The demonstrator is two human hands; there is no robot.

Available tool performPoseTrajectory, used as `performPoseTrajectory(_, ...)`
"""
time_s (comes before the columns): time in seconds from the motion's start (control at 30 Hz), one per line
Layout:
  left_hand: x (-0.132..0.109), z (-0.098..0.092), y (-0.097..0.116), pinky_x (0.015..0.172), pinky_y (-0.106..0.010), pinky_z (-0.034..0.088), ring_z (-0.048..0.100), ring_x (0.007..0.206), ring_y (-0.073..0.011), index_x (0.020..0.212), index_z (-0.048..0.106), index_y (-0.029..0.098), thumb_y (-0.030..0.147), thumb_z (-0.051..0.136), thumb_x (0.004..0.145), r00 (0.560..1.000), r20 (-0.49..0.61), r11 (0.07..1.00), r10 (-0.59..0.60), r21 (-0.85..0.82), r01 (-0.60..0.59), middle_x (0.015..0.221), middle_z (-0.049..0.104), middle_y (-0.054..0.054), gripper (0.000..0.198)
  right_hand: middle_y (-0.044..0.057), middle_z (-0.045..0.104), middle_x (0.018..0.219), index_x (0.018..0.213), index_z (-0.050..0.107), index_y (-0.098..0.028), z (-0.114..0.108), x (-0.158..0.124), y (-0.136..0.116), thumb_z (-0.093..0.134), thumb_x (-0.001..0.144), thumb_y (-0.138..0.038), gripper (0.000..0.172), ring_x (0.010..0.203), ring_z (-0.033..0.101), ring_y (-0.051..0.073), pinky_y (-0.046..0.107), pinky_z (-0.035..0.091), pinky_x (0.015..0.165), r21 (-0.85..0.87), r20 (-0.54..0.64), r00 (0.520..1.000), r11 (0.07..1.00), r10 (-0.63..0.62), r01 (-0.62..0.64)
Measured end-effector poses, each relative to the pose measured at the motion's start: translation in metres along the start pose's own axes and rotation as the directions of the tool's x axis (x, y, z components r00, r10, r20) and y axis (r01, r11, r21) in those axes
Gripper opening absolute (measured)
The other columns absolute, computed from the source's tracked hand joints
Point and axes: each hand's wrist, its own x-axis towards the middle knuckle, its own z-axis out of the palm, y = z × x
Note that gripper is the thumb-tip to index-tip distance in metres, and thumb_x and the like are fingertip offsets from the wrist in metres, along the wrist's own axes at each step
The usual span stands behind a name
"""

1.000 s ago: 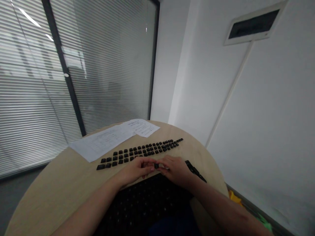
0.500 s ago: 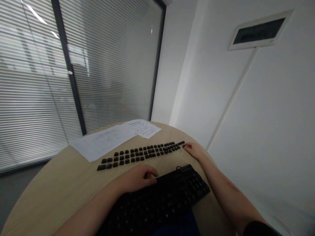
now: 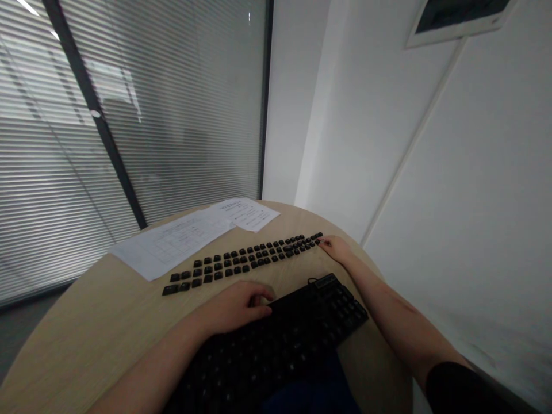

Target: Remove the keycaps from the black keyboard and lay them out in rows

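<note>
Rows of loose black keycaps (image 3: pixel 228 271) lie slantwise across the round table. My right hand (image 3: pixel 337 249) is at their far right end, its fingertips drawn together on a small keycap (image 3: pixel 318 241). Part of that keycap is hidden by the fingers. A black keyboard (image 3: pixel 297 328) lies in front of me at a tilt, partly in shadow. My left hand (image 3: pixel 237 305) rests along the keyboard's upper left edge. Its thumb and bent forefinger stand apart, with nothing seen between them; the other fingers are mostly hidden.
Printed paper sheets (image 3: pixel 176 238) overlap on the far left of the wooden table (image 3: pixel 99 328). Behind it stands a glass partition with blinds (image 3: pixel 194 115). A white wall (image 3: pixel 474 172) borders the right side, with a framed dark panel (image 3: pixel 466 14) high up.
My view has tilted down and shifted slightly, so the wall panel sits higher. The right fingertips have moved closer onto the keycap at the row's end. My left hand stays at the keyboard.
</note>
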Motion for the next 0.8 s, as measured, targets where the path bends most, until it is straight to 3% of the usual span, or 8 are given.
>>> performPoseTrajectory(0.13, 0.000, 0.000, -0.001, 0.069, -0.027, 0.041, 0.060, 0.075, -0.0179, 0.111, 0.077, 0.024, 0.041, 0.061, 0.089, 1.000, -0.004, 1.000, 0.010, 0.026, -0.009, 0.079, 0.063, 0.000, 0.032, 0.012, 0.077, 0.123, 0.130, 0.076, -0.021, 0.003, 0.001, -0.001, 0.061, 0.098, -0.032, 0.037, 0.113, 0.070, 0.029, 0.034, 0.051, 0.097, -0.015, -0.025, 0.999, 1.000, 0.022, -0.022)
performPoseTrajectory(0.33, 0.002, 0.001, -0.007, 0.070, -0.027, 0.043, 0.063, 0.076, -0.0179, 0.114, 0.076, 0.024, 0.043, 0.061, 0.091, 0.999, -0.029, 0.998, 0.033, 0.054, -0.031, 0.082, 0.067, 0.000, 0.033, 0.010, 0.080, 0.107, 0.127, 0.077, -0.023, 0.008, 0.002, 0.001, 0.066, 0.093, -0.033, 0.037, 0.100, 0.072, 0.028, 0.034, 0.053, 0.091, 0.023, -0.089, 0.993, 0.997, 0.072, -0.070)
performPoseTrajectory(0.5, -0.003, -0.001, -0.006, 0.079, -0.032, 0.047, 0.067, 0.086, -0.0207, 0.110, 0.076, 0.024, 0.036, 0.057, 0.096, 0.989, -0.108, 0.970, 0.103, 0.231, -0.076, 0.093, 0.074, -0.004, 0.027, 0.012, 0.078, 0.105, 0.118, 0.079, -0.020, -0.001, -0.008, -0.004, 0.061, 0.090, -0.027, 0.034, 0.100, 0.069, 0.029, 0.040, 0.052, 0.097, 0.151, -0.250, 0.965, 0.987, 0.082, -0.045)
performPoseTrajectory(0.57, -0.007, -0.009, 0.006, 0.083, -0.034, 0.048, 0.068, 0.090, -0.0226, 0.101, 0.076, 0.022, 0.033, 0.053, 0.098, 0.977, -0.137, 0.924, 0.163, 0.367, -0.102, 0.096, 0.074, -0.006, 0.026, 0.014, 0.076, 0.110, 0.120, 0.077, -0.017, -0.012, -0.013, -0.010, 0.053, 0.092, -0.027, 0.038, 0.105, 0.067, 0.029, 0.043, 0.049, 0.102, 0.232, -0.346, 0.934, 0.973, 0.089, -0.007)
performPoseTrajectory(0.67, -0.017, -0.032, 0.044, 0.083, -0.036, 0.050, 0.067, 0.089, -0.0233, 0.091, 0.075, 0.019, 0.032, 0.044, 0.103, 0.949, -0.199, 0.853, 0.245, 0.509, -0.113, 0.091, 0.072, -0.008, 0.035, 0.017, 0.072, 0.111, 0.122, 0.074, -0.014, -0.039, -0.021, -0.019, 0.044, 0.096, -0.034, 0.045, 0.107, 0.065, 0.030, 0.046, 0.049, 0.103, 0.374, -0.479, 0.868, 0.925, 0.132, 0.066)
performPoseTrajectory(0.73, -0.030, -0.045, 0.071, 0.081, -0.035, 0.052, 0.066, 0.087, -0.0219, 0.093, 0.074, 0.018, 0.034, 0.042, 0.105, 0.923, -0.233, 0.846, 0.305, 0.511, -0.151, 0.090, 0.071, -0.008, 0.038, 0.016, 0.070, 0.107, 0.123, 0.072, -0.014, -0.059, -0.028, -0.025, 0.035, 0.099, -0.043, 0.052, 0.100, 0.066, 0.028, 0.046, 0.053, 0.096, 0.477, -0.528, 0.828, 0.872, 0.187, 0.108)
performPoseTrajectory(0.8, -0.055, -0.042, 0.082, 0.083, -0.035, 0.054, 0.067, 0.088, -0.0203, 0.101, 0.075, 0.021, 0.035, 0.042, 0.107, 0.905, -0.236, 0.852, 0.353, 0.480, -0.207, 0.095, 0.073, -0.006, 0.037, 0.011, 0.069, 0.097, 0.118, 0.071, -0.016, -0.076, -0.042, -0.031, 0.023, 0.102, -0.049, 0.061, 0.087, 0.066, 0.024, 0.042, 0.057, 0.085, 0.578, -0.524, 0.819, 0.804, 0.235, 0.140)
